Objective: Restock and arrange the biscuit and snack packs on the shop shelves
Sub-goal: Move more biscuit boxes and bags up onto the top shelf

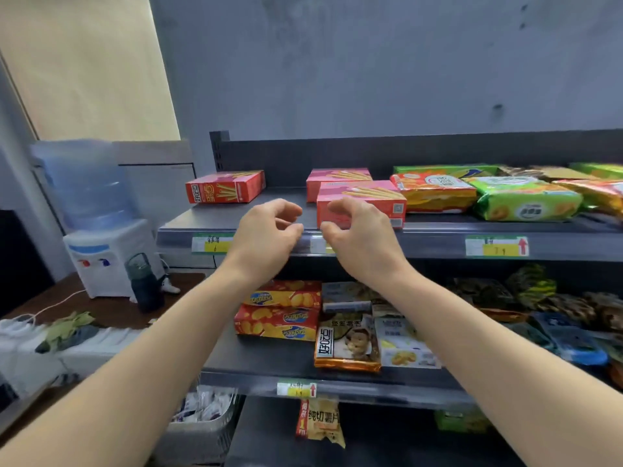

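On the top shelf [438, 227] lies a red biscuit-stick box [225, 187] at the left. Two pink biscuit-stick boxes sit mid-shelf, one at the front [367, 197] and one behind it [338, 175]. Orange [435, 190] and green [526, 200] biscuit packs fill the right. My left hand [266, 234] hovers before the shelf edge with loosely curled fingers, holding nothing. My right hand [360, 234] hangs just in front of the front pink box, fingers curled, empty; I cannot tell if it touches the box.
The middle shelf [256, 362] carries red-yellow chip boxes [278, 311], snack bags [349, 342] and dark packs at the right. Below hang a chip bag [320, 419] and a wire basket [202, 429]. A water dispenser [101, 230] and dark bottle [145, 281] stand on a table at the left.
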